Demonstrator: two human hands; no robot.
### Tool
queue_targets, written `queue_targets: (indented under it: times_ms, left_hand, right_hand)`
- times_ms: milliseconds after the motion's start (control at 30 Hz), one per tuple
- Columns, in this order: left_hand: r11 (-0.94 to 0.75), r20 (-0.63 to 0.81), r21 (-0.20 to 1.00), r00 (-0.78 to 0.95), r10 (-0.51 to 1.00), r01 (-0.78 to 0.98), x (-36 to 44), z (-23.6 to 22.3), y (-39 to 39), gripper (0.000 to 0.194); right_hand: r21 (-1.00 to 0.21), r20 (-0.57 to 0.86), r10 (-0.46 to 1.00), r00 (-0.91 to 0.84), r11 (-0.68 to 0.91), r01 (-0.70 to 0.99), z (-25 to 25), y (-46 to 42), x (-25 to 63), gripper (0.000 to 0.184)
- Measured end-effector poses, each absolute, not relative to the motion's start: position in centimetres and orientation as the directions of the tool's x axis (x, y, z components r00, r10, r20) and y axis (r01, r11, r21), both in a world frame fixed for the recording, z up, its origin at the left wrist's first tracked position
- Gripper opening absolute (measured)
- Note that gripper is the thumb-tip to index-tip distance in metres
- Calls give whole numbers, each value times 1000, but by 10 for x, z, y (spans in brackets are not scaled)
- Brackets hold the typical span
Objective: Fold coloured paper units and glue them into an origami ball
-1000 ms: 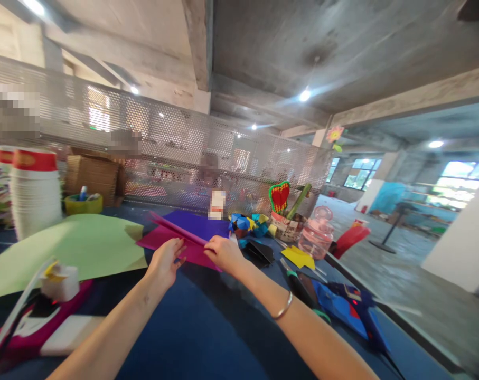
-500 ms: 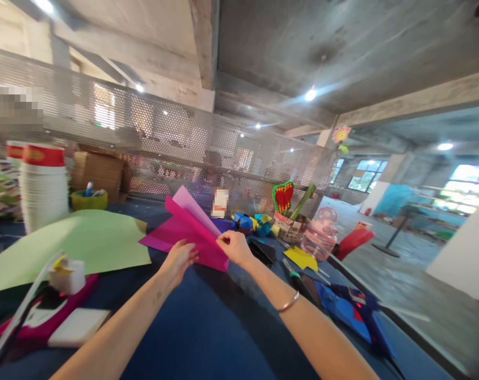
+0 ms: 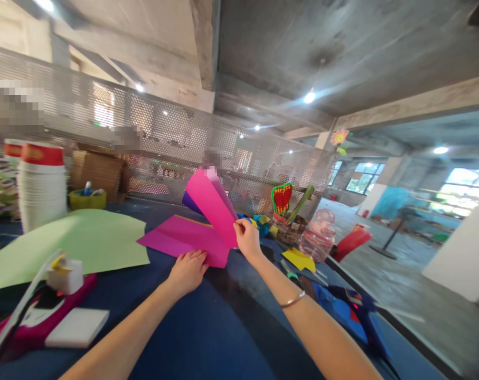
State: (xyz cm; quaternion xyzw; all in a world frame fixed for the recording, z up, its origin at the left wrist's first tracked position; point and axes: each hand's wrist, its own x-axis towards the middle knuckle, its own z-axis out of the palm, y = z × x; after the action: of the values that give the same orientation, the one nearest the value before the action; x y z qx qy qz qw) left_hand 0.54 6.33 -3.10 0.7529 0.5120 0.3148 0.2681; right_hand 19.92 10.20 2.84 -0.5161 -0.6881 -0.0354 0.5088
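My right hand (image 3: 247,237) pinches the right edge of a bright pink sheet of paper (image 3: 213,203), raised and bent over. Behind it shows the dark purple paper (image 3: 191,199). My left hand (image 3: 189,272) lies on the near edge of a magenta paper sheet (image 3: 171,235), which rests flat on the dark blue tabletop (image 3: 176,338). Its fingers are laid over the paper, not wrapped round anything. A large pale green sheet (image 3: 76,237) spreads to the left of the magenta one.
At left stand stacked paper cups (image 3: 43,184), a yellow-green bowl (image 3: 87,199) and a magenta power strip (image 3: 65,311). At right are yellow paper (image 3: 299,258), a clear pink jar (image 3: 318,235) and a blue glue gun (image 3: 358,311). A perforated metal screen (image 3: 163,137) closes the back.
My right hand has lifted the pink sheet up and slightly right, away from the magenta sheet. My left hand has come down onto the magenta sheet's near edge.
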Motion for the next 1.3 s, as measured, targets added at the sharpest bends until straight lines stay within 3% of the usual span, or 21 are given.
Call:
queue_targets:
  times_ms: [233, 667, 800, 1067, 1300]
  left_hand:
    - [-428, 165, 491, 402, 901, 758, 6, -30, 64, 43]
    - [-442, 234, 379, 378, 896, 813, 5, -23, 58, 32]
    - [-437, 285, 348, 350, 892, 830, 3, -19, 56, 27]
    - [-445, 423, 263, 312, 850, 856, -6, -16, 63, 42]
    - [-397, 568, 188, 231, 790, 898, -20, 0, 57, 29]
  right_hand:
    - [-469, 754, 647, 114, 407, 784, 61, 111, 212, 23]
    - [-474, 738, 652, 173, 319, 820, 77, 118, 223, 23]
    - [-451, 722, 685, 100, 356, 818, 69, 115, 221, 20]
    - [-376, 656, 744, -126, 466, 801, 37, 96, 202, 15]
    - [-255, 577, 755, -313, 530, 809, 18, 79, 178, 10]
